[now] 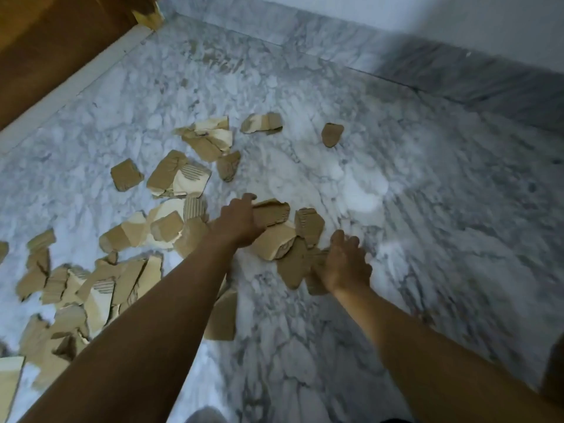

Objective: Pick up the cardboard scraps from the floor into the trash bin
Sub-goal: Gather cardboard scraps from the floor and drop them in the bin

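Cardboard scraps [171,175] are what I have both hands in. My left hand [239,222] has its fingers curled round a folded brown scrap [273,210] at the far edge of a small heap in the middle of the view. My right hand [343,265] lies on the near right side of that same heap, fingers bent over the pieces. Blur keeps me from telling whether it grips any of them. More torn pieces, brown and cream, spread to the left and near left under my left forearm. A few lie farther off, with a lone scrap [332,134] to the far right. All lie on a grey-veined marble floor [427,209]. A wooden door [45,56] stands at far left, a white wall [457,25] at far right.
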